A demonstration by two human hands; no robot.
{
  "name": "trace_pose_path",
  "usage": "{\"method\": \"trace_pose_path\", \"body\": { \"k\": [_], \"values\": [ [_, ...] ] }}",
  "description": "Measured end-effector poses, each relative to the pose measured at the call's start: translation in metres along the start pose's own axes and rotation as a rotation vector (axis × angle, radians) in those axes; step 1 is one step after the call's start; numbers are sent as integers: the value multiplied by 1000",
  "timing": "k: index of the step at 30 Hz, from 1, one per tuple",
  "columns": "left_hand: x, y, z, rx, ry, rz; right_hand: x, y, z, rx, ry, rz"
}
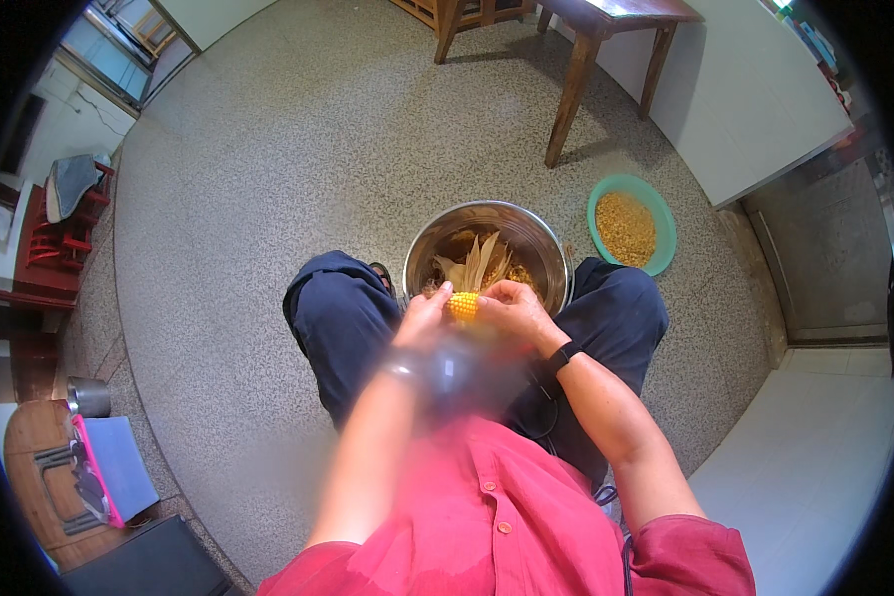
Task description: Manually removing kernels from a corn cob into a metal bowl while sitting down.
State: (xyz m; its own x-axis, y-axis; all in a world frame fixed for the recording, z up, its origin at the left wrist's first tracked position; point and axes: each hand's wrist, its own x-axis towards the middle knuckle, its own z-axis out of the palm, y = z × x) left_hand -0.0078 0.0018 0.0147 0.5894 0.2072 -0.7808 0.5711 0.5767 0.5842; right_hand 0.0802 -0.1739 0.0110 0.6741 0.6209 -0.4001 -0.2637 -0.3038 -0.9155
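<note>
Between my two hands is a yellow ear of corn (463, 306), held over the near side of a shiny metal bucket (433, 225). My left hand (423, 314) grips one end with the thumb along it. The fingertips of my right hand (519, 308) pinch the other end, bent against the kernels. Dry corn husks (478, 261) stick up inside the bucket, with loose kernels (520, 274) beside them. The bucket stands on the floor between my knees. A blurred patch hides what lies just below my hands.
Right of the bucket, a green plastic basin (668, 223) holds many loose corn kernels (624, 227). A wooden table (577, 82) stands farther off on the speckled floor (305, 149). At the left are red stools (59, 235), a metal pot (88, 397) and a plastic bin (123, 465).
</note>
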Motion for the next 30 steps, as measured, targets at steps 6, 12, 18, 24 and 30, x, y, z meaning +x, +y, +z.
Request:
{"method": "trace_pose_path", "body": {
  "k": [6, 12, 18, 24, 30],
  "values": [
    [-3, 1, 3, -19, 7, 10, 2, 6, -1, -49, 13, -11],
    [-1, 1, 0, -5, 19, -8, -1, 1, 2, -152, 41, -56],
    [0, 0, 1, 10, 20, -6, -4, -3, 0, -241, 54, -75],
    [-5, 2, 2, 12, -1, -6, -13, -19, 4, -359, 94, -135],
    [-1, 0, 2, 22, -10, -13, -16, -28, 5, -446, 116, -160]
  ]
}}
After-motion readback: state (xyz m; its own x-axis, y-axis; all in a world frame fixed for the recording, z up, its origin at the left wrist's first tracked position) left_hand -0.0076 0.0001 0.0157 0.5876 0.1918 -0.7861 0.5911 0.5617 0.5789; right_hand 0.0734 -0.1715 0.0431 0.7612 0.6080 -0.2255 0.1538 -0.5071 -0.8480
